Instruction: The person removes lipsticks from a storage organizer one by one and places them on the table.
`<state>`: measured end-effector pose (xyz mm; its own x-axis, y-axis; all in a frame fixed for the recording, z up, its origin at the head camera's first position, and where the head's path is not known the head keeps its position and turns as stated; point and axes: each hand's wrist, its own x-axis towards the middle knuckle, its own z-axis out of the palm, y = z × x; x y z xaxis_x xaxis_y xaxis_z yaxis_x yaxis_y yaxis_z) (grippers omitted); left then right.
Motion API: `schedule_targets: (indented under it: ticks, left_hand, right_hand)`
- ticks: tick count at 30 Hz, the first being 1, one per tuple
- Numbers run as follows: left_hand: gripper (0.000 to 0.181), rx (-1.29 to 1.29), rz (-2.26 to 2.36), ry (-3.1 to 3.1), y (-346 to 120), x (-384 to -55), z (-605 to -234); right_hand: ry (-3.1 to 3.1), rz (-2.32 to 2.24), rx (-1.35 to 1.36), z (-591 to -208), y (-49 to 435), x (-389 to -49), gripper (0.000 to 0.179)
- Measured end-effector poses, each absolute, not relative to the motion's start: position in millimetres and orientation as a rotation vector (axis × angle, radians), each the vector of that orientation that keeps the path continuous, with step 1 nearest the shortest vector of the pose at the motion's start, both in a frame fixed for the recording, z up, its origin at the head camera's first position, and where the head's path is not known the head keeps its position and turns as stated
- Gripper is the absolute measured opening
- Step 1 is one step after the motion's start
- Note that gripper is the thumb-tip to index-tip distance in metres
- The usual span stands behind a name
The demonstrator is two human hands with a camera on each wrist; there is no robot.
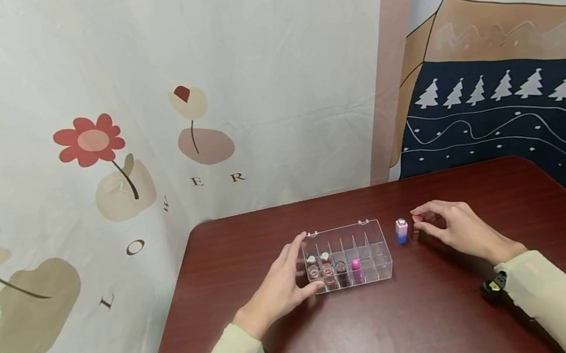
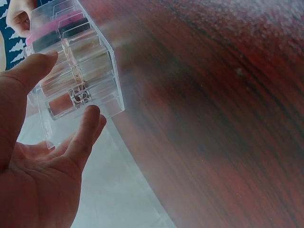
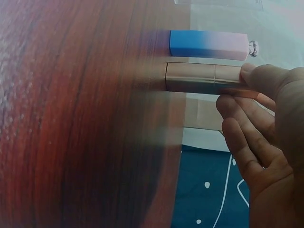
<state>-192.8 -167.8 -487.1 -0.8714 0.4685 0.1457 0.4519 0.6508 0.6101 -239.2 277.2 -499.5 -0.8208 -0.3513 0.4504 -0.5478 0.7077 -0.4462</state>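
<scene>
Pinching one gold tube beside one blue-pink tube, right hand; left hand outspread against one case.

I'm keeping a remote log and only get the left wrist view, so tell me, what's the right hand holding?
Observer: The right hand pinches a copper-coloured tube.
Operator: Is anything between that and the clear case?
Observer: Yes, a blue-and-pink tube stands between them.
Operator: Is it touching the copper-coloured tube?
Observer: No, the right wrist view shows a narrow gap between the two.
</scene>
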Motion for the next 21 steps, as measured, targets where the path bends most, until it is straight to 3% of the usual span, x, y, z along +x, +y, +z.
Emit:
schedule_targets:
  ticks: [9,21]
  left_hand:
    - [0.11,0.766,1.041,2.828,-168.1,-191.4,-486.8]
    - [0.111,0.779,1.03,2.831,-168.3,-192.1,-486.7]
  right_hand:
    - [-2.584,0.822,0.708,-501.0,276.9,-239.2,0.031]
    - [-2.59,0.77,0.695,-496.9,279.8,-238.6,0.043]
